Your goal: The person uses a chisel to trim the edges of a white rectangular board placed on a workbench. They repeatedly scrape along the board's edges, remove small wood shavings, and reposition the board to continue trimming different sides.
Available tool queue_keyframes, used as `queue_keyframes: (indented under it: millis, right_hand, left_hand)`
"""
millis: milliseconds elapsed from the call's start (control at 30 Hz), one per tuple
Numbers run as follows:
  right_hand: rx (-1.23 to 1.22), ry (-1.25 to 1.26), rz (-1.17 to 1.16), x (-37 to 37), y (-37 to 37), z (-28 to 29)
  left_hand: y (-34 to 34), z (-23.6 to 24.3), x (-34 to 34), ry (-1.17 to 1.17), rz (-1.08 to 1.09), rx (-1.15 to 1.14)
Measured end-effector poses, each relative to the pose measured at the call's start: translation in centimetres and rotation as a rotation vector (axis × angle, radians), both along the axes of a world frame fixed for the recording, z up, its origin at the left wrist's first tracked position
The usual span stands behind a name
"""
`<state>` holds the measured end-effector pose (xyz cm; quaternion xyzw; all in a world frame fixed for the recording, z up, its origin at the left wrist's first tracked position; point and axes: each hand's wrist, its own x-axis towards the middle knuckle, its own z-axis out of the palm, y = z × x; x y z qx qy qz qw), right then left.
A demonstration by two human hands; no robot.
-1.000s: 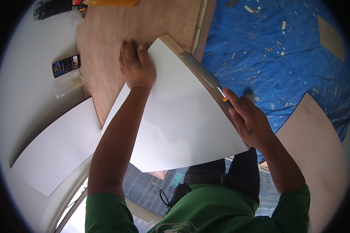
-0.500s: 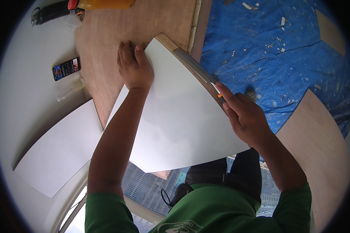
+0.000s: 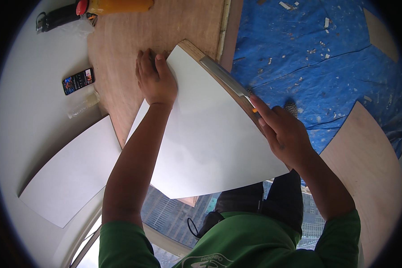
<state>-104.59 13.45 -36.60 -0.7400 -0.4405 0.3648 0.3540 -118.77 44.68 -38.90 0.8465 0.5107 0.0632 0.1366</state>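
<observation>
the right hand has its fingers pinching the handle end of a flat metal tool, the forefinger laid out along it; most of the handle is hidden by the palm. just beyond that fingertip an orange part shows, and from there the blade runs forward and leftward along the wooden edge of a white panel. this panel fills the space between the two hands, reaching back from the fingers toward the body. at its far left side the left hand rests with fingers pressed together and bent a little, thumb apart; whether the fingertips press down, i cannot tell. beneath and ahead of these fingers spreads a brown wooden surface. just beyond the right fingers is a speckled grey object, partly covered, on a blue sheet strewn with pale scraps. left of the left fingers are a phone and a clear bottle; back from them lies a white board. well right of the right fingers is a pale wooden board. farthest ahead of the left fingers, an orange container lies near a black object.
</observation>
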Motion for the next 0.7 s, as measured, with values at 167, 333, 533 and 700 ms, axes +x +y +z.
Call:
queue_keyframes:
  millis: [167,333,533,700]
  right_hand:
    - [-0.013,0.016,0.003,0.1,0.0,0.2]
    - [0.038,0.021,-0.022,0.1,0.5,0.0]
    - [-0.040,0.028,0.019,0.3,1.0,0.3]
    - [-0.036,0.030,0.011,0.4,1.4,0.4]
  left_hand:
    - [-0.2,0.0,0.0,-0.005,0.000,-0.002]
    - [-0.1,0.0,0.1,-0.008,0.003,-0.005]
    - [-0.1,0.1,0.1,-0.008,0.008,-0.015]
    - [-0.1,0.2,0.2,-0.005,0.013,-0.014]
